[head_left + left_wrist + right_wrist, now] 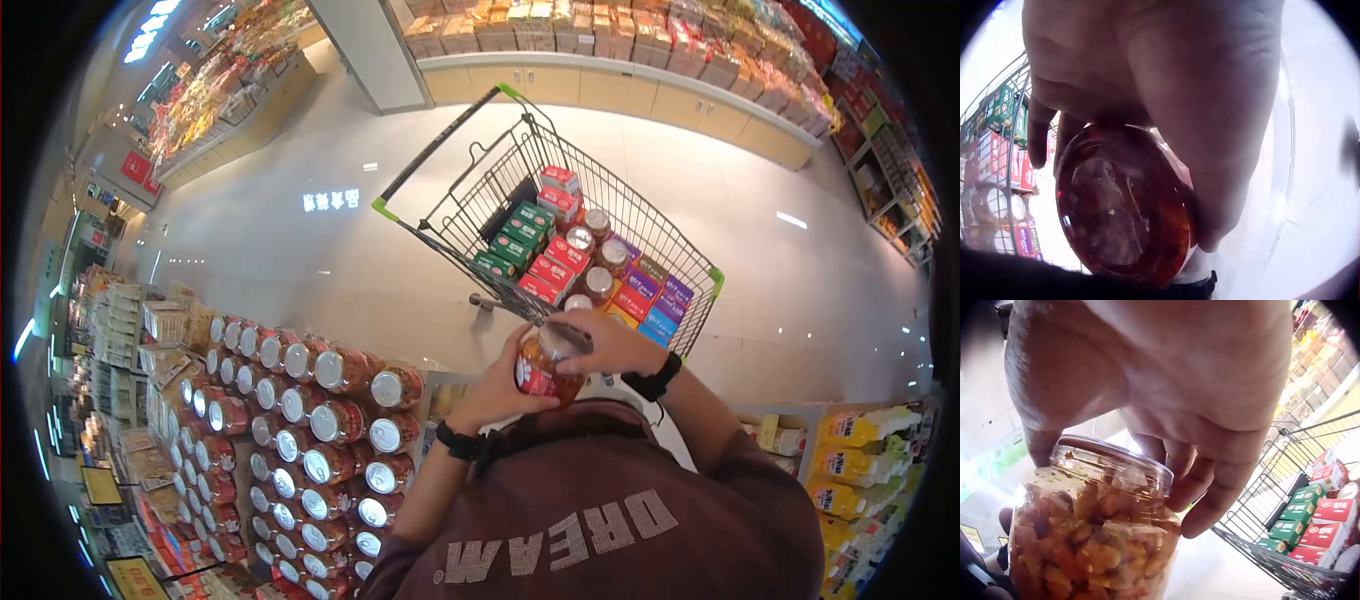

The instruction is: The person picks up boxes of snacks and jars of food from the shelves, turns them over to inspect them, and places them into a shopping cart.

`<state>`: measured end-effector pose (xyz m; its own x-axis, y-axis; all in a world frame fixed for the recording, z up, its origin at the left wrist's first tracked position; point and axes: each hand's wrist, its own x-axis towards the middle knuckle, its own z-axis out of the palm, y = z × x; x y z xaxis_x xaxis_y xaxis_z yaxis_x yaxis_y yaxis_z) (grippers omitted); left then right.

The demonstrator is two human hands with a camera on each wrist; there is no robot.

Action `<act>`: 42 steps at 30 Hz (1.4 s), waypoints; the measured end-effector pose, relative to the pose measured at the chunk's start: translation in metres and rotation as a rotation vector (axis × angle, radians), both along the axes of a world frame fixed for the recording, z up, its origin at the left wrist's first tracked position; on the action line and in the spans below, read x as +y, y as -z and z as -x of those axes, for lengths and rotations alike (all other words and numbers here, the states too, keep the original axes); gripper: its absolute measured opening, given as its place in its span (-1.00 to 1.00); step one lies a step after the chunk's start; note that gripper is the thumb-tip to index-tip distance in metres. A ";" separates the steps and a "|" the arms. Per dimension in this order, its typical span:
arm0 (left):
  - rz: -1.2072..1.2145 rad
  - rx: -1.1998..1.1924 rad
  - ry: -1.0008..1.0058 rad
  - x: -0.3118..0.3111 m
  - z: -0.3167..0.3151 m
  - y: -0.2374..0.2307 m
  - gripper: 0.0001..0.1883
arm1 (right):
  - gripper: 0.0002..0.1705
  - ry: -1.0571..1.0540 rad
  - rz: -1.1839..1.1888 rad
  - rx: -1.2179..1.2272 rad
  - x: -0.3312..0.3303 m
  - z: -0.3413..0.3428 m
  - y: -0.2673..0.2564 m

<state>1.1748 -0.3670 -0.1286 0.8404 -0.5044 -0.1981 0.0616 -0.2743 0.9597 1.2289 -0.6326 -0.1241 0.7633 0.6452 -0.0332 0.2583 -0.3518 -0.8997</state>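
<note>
A clear jar of reddish-orange food with a red label is held between both hands in front of the chest. My left hand grips the jar's body, fingers and thumb on either side of it. In the left wrist view, the round base of the jar faces the camera. My right hand holds the jar's top end. In the right wrist view, its thumb and fingers curl round the rim just under the lid, and chunky pieces show through the clear wall.
Just beyond the hands stands a wire shopping cart carrying green boxes, red boxes, several jars and purple and blue boxes. Stacked jars fill a display at left. Yellow bottles stand at right.
</note>
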 end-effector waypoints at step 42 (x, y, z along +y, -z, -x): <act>-1.084 -0.124 -1.277 0.128 0.082 0.104 -0.25 | -0.44 0.134 0.445 -0.330 -0.139 -0.208 0.309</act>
